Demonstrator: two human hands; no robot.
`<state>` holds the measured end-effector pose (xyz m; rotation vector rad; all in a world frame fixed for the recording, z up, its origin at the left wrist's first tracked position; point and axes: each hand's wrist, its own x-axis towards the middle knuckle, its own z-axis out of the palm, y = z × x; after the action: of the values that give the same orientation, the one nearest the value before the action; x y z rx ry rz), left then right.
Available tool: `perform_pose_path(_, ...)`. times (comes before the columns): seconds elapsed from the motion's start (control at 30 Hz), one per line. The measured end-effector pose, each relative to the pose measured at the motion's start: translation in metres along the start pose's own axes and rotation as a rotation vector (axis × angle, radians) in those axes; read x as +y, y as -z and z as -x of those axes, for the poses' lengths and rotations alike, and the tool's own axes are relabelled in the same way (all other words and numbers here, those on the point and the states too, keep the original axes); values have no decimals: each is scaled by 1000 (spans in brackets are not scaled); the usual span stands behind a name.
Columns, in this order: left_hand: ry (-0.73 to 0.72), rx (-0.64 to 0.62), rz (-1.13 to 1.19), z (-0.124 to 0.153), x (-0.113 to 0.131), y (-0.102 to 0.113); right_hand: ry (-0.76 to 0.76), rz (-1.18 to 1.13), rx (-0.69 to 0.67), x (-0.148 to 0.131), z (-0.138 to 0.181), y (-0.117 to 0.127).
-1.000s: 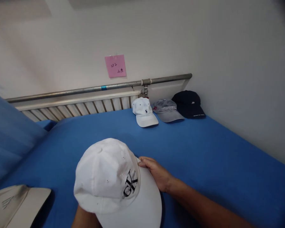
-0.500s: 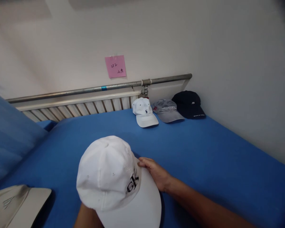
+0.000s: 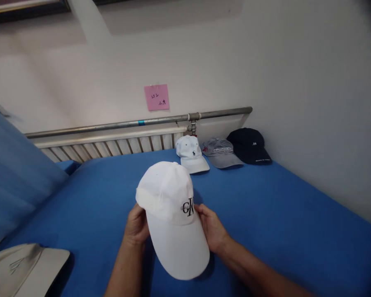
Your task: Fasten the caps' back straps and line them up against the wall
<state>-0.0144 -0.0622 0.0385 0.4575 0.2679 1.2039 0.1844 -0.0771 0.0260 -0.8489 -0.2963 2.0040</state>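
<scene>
I hold a white cap [image 3: 168, 206] with a black letter logo above the blue bed sheet [image 3: 266, 206], its brim pointing toward me. My left hand [image 3: 136, 225] grips the cap's left side where crown meets brim. My right hand [image 3: 212, 227] grips the right side by the logo. Both hands have their fingers curled round the cap's edge.
Three caps sit in a row at the far end by the wall: a white one [image 3: 191, 153], a grey one [image 3: 220, 147] and a dark navy one [image 3: 250, 146]. A beige cap [image 3: 24, 268] lies at the bottom left. A radiator [image 3: 111, 144], a pipe and a pink note [image 3: 156, 97] are behind; a blue pillow [image 3: 15, 181] is on the left.
The white cap has moved away from me and to the right, toward the row of caps. My left hand has come into view on its side. The view has tilted up a little.
</scene>
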Motion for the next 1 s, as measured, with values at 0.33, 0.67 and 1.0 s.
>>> perform_pose_path(0.33,-4,-7,-32,-1,5,-13,62,11,43,-2,-3,3)
perform_pose_path(0.67,167,-70,35,-8,9,-10,137,71,-97,-10,3,-2)
perform_pose_path(1.0,169,-302,49,-3,6,-13,291,52,-102,-29,7,1)
